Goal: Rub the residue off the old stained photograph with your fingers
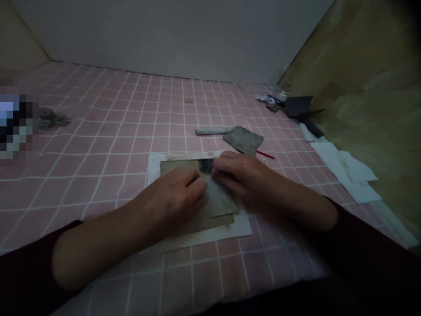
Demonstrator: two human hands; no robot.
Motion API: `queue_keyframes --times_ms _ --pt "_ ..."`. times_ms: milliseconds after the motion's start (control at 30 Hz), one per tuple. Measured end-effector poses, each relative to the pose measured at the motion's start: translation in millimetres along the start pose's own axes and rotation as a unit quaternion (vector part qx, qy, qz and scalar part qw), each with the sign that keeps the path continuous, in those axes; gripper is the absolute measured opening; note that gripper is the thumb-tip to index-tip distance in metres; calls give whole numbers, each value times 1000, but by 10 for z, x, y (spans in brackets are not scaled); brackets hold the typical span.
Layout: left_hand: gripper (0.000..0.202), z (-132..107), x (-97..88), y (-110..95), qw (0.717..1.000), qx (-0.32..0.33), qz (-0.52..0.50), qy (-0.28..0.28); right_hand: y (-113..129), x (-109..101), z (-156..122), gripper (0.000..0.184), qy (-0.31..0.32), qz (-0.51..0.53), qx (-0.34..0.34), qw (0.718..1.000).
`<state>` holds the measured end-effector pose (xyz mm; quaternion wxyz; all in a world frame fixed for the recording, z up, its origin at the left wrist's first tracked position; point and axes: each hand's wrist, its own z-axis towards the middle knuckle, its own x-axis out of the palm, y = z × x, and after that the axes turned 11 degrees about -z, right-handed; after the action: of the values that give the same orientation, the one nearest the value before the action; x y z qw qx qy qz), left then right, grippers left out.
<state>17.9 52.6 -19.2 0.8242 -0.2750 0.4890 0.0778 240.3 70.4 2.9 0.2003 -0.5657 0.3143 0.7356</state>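
Observation:
My left hand (177, 193) rests over the left part of a brownish board (222, 221), fingers curled closed. Opposite it, my right hand (235, 173) is closed in a pinch near the board's upper right corner. Between the two lies a thin grey sheet (219, 197) on top of the board, with a dark, blackish patch (206, 165) at its upper edge beside my right fingertips. What sits inside either set of fingers is hidden. Under the board is a stained white sheet of paper (243, 226).
Beyond my right hand lie a grey square piece (243, 138), a grey rod (212, 131) and a thin red stick (265, 155). A tape roll (189, 100) sits farther back. Dark sheets (297, 105) and white papers (345, 171) line the right side. Dark round rolls (49, 116) lie left.

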Motion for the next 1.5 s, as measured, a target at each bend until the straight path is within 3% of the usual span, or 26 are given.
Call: queue_keyframes --times_ms 133,300,433,600,767,933,1100,1233,1400,1500 --pt "26 -9 -1 3 1000 -6 2 10 -24 -18 -21 11 -1 -13 32 999" --pt "26 3 -17 -4 1000 -10 5 10 14 -14 14 13 -5 15 -11 1000" --pt "24 4 -14 -12 1000 -12 1 17 -13 -72 -21 16 7 -8 32 999" --pt "24 -19 -15 -6 1000 -4 4 1 55 -73 -39 17 30 47 -39 998" --pt "26 -12 -17 -11 1000 -4 -8 11 34 -102 -65 22 59 8 11 998" --pt "26 -8 -5 -8 1000 -8 -1 -1 81 -72 -58 19 30 60 -27 997" --pt "25 -12 5 9 1000 -3 3 3 35 -131 -106 21 86 22 16 996" --pt "25 -10 -12 0 1000 -9 -4 4 79 -112 -87 18 54 60 -11 997" --pt "23 3 -14 -14 1000 -3 -7 9 83 -135 -111 21 92 42 11 995" --pt "25 4 -6 -4 1000 -3 -11 6 120 -129 -118 17 81 34 9 996"
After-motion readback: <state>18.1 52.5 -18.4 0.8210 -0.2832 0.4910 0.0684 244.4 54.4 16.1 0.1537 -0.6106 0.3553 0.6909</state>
